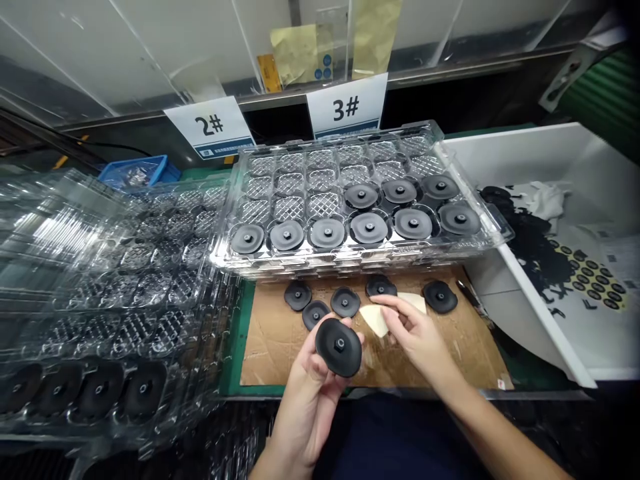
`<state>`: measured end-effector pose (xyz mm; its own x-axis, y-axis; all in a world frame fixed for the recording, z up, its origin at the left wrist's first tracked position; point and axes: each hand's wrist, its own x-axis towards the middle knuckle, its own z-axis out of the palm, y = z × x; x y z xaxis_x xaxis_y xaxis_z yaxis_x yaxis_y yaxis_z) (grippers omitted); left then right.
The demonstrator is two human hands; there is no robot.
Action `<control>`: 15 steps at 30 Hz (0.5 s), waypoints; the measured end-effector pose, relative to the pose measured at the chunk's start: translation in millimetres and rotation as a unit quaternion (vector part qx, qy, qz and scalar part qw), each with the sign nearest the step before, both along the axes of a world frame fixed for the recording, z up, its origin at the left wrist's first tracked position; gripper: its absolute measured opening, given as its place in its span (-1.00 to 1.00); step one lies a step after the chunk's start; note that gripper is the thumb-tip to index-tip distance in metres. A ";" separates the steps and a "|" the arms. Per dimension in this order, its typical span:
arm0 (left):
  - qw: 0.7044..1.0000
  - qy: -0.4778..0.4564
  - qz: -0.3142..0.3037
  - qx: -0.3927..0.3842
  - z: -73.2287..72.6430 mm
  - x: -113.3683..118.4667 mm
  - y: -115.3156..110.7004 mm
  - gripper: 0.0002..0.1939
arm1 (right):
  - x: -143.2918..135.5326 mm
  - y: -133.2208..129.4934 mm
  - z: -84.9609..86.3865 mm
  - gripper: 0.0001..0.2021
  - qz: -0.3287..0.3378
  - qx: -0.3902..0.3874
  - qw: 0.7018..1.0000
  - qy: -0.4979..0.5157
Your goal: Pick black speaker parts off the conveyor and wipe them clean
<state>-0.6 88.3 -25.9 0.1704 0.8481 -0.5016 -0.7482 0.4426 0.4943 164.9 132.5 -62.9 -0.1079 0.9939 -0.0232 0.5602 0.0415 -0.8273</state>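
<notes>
My left hand (pixel 315 390) holds up a black rounded disc part (pixel 339 347) with a small raised hub at its centre, fingers wrapped round its edge. Pinched between the thumb and fingers of my right hand (pixel 413 333) is a cream-coloured cloth (pixel 374 320), its corner pointing down to the left. The cloth is apart from the held disc. Behind my hands, several more black discs (pixel 345 302) lie on a brown cardboard sheet (pixel 270 347). One disc (pixel 440 297) sits alone to the right of the cloth.
A clear plastic tray (pixel 295 257) with black discs in some pockets stands behind the cardboard. More clear trays (pixel 190 320) are stacked at left. A white bin (pixel 545 313) with black scraps is at right, beside a knife-like tool (pixel 470 297). A blue basket (pixel 160 170) sits at back left.
</notes>
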 end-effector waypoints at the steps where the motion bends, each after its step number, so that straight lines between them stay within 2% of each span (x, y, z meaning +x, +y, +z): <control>1: 1.000 0.016 0.006 0.009 0.1 1.1 -0.4 -0.46 | -6.7 -0.5 17.7 -0.74 0.005 0.007 1.000 0.016; 2: 0.999 0.029 0.010 0.016 -0.2 1.8 -0.6 -0.44 | -13.9 -2.8 34.4 -0.76 0.015 0.023 0.999 0.035; 4: 0.999 0.045 0.019 0.014 -1.5 2.0 -0.7 -0.44 | -27.2 -8.8 60.9 -0.76 0.085 0.068 0.991 0.079; 6: 0.998 0.053 0.025 0.008 -2.9 0.8 -0.5 -0.46 | -36.8 -11.5 75.8 -0.74 0.175 0.067 0.978 0.092; 8: 0.998 0.058 0.034 0.015 -3.5 0.1 -0.2 -0.47 | -42.7 -8.5 81.4 -0.76 0.230 0.041 0.969 0.082; 9: 0.997 0.060 0.034 0.021 -3.1 0.2 -0.1 -0.48 | -44.8 -5.8 82.2 -0.76 0.230 0.042 0.969 0.080; 12: 0.998 0.054 0.019 0.019 0.8 0.6 -0.6 -0.56 | -47.2 -1.1 83.4 -0.75 0.169 0.112 0.975 0.093; 13: 0.999 0.048 0.015 0.013 2.8 -0.2 -1.1 -0.56 | -45.5 -2.1 84.2 -0.74 0.174 0.120 0.972 0.102; 15: 0.999 0.036 0.017 0.002 6.7 -3.3 -2.3 -0.48 | -37.3 -7.4 86.1 -0.76 0.227 0.086 0.963 0.118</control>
